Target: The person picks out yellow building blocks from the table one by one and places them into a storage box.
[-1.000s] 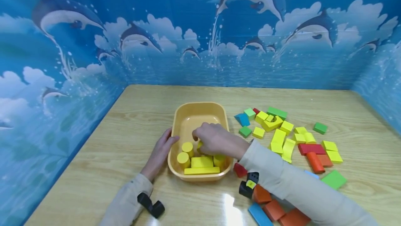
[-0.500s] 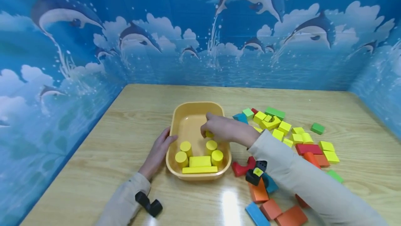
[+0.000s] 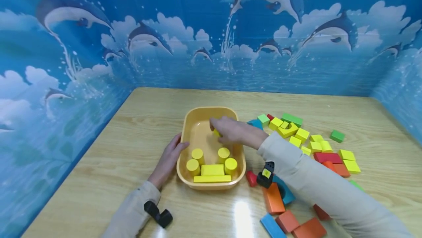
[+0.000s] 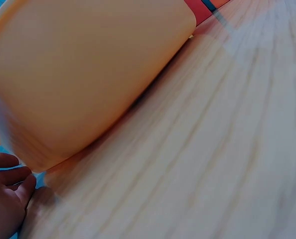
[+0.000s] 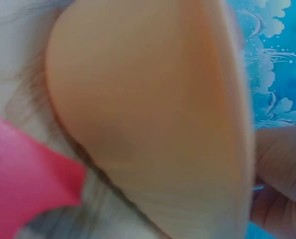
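A tan plastic tub (image 3: 198, 131) rests on the table. At its near end, a long yellow block (image 3: 212, 179) and a yellow rectangular block (image 3: 212, 170) lie in a row. Yellow cylinders stand on either side, among them a left cylinder (image 3: 193, 166) and a right cylinder (image 3: 230, 165). My right hand (image 3: 229, 130) is over the tub's far right part, pinching a small yellow block (image 3: 216, 132) mostly hidden by the fingers. My left hand (image 3: 169, 159) holds the tub's left side, thumb over the rim. In the right wrist view, the tub wall hides the fingertips.
Right of the tub lie loose blocks, including a yellow arch (image 3: 288, 130), a red block (image 3: 327, 157) and a green block (image 3: 337, 136). Nearer are an orange block (image 3: 273, 198) and a blue block (image 3: 273, 226). A dolphin-print backdrop (image 3: 211, 66) encloses the table.
My right hand has moved from the near cylinders toward the far part of the tub, carrying the yellow block. Two right-hand cylinders now show fully. My left hand stays on the tub.
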